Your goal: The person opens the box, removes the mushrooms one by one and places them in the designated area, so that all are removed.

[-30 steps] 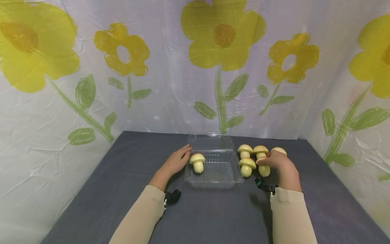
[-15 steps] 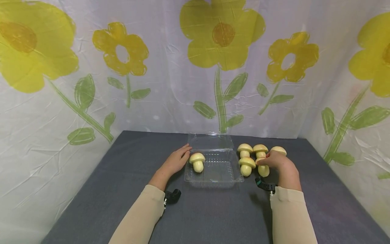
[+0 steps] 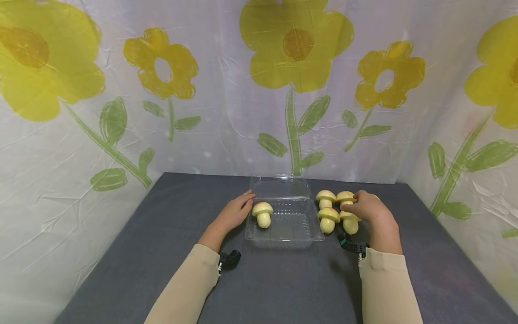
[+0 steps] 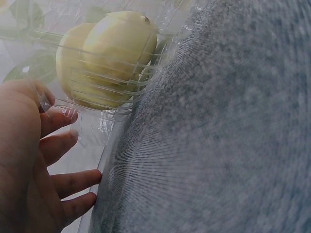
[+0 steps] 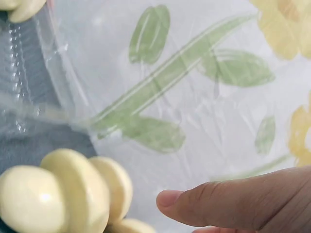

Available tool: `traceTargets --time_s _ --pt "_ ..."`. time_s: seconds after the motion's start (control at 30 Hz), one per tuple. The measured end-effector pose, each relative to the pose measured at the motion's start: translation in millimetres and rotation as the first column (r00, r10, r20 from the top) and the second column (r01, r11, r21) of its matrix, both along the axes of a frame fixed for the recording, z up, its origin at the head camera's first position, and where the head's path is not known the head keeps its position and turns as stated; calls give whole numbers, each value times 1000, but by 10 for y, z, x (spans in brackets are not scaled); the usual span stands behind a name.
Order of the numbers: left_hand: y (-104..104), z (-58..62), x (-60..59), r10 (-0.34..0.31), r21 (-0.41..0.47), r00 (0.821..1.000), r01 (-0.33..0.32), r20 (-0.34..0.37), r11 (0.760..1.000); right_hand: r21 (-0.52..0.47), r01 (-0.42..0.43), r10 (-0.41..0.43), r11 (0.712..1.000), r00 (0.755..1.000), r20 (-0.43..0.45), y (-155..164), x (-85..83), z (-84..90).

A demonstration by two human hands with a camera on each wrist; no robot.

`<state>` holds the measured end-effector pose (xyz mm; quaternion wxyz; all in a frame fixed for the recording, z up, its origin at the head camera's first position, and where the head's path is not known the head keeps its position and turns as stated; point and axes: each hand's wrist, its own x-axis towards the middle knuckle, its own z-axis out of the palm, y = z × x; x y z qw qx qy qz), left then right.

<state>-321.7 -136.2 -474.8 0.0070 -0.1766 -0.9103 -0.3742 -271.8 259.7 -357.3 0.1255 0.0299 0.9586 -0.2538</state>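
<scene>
A clear plastic clamshell box point(image 3: 297, 236) stands open on the grey table, with one pale yellow mushroom point(image 3: 262, 214) in its left half. My left hand point(image 3: 236, 212) rests against the box's left wall with straight fingers point(image 4: 63, 145); the mushroom point(image 4: 112, 53) shows through the plastic point(image 4: 97, 131). Right of the box lie several more mushrooms point(image 3: 328, 219). My right hand point(image 3: 366, 209) lies over the rightmost ones, fingers draped above one mushroom point(image 3: 350, 223). In the right wrist view the thumb point(image 5: 218, 204) is straight, just clear of the mushrooms point(image 5: 63, 194).
The grey cloth table point(image 3: 283, 283) is walled on three sides by a white curtain with yellow flowers point(image 3: 202, 112). Black wrist camera mounts point(image 3: 229, 260) sit under both sleeves. The box's lid point(image 3: 279, 186) stands up at the back.
My right hand has shifted slightly back and up over the mushrooms, now hiding the far-right one. The left hand, the box and its mushroom have not moved.
</scene>
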Motion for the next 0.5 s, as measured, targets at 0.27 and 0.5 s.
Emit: traceTargets --time_s 0.27,0.5 --pt "-2 -11 -10 0 -6 1000 0 -10 1000 48 -52 57 997 993 -105 -248 36 111" --pt "-1 -9 2 0 -8 1000 0 -10 1000 36 -118 123 992 978 -171 -504 69 126"
